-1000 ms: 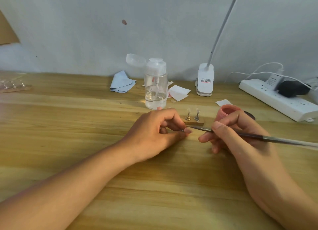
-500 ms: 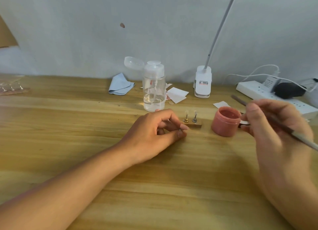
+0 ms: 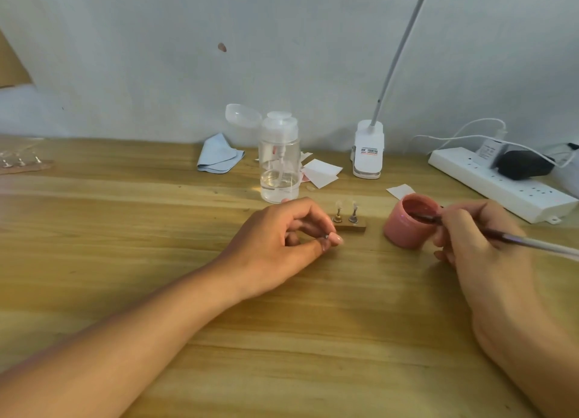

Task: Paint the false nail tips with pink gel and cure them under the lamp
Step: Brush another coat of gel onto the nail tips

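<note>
Nearest, the left hand (image 3: 282,242) pinches one nail tip (image 3: 335,238). The right hand (image 3: 470,239) grips one brush (image 3: 513,239), which lies right-to-left on the worktop (image 3: 125,229) side, bristles pointing left into the single pink gel jar (image 3: 407,225). Just beyond, two clear tips (image 3: 340,205) stand upright on one wooden stand (image 3: 349,228).

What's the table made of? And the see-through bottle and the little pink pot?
The table looks like wood with a smooth, slightly shiny finish: you can see grain lines and plank seams. The bottle seems clear, glossy plastic, since the liquid shows through; it could be glass. The pink pot looks like dull, opaque plastic, probably.
</note>
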